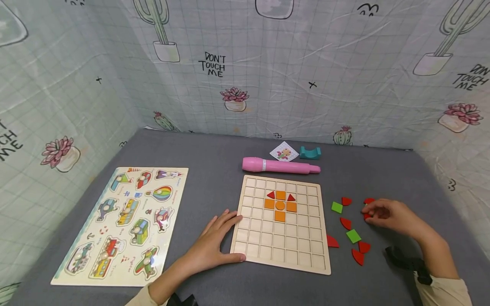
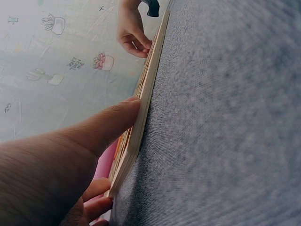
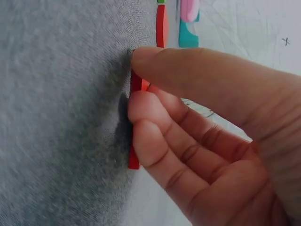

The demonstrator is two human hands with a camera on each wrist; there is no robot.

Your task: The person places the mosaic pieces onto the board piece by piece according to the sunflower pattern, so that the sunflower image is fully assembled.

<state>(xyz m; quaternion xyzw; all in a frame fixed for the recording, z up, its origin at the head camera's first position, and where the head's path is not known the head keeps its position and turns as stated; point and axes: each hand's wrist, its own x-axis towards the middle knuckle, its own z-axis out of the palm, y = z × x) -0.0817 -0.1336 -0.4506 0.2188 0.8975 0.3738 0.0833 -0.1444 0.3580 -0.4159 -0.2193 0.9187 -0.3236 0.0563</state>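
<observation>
My left hand (image 1: 212, 244) rests against the left edge of a square wooden grid board (image 1: 260, 250), its thumb and fingers spread along that edge. On the board, several orange squares (image 1: 280, 195) surround an orange circle (image 1: 280, 205), with two red triangles (image 1: 291, 197) at the upper corners. To the right of the board, my right hand (image 1: 396, 217) pinches a red quarter-circle piece (image 3: 136, 82) between thumb and fingers, low over the cloth. The fingers partly cover this piece. Another red piece (image 1: 369, 200) lies just beyond the fingertips.
Several loose red quarter-circles (image 1: 346, 223) and two green squares (image 1: 354, 236) lie between board and right hand. Behind the board are a pink pen-shaped stick (image 1: 283, 166), a teal holder (image 1: 310, 153) and a patterned card (image 1: 284, 151). A vehicle picture puzzle (image 1: 149, 204) lies at left.
</observation>
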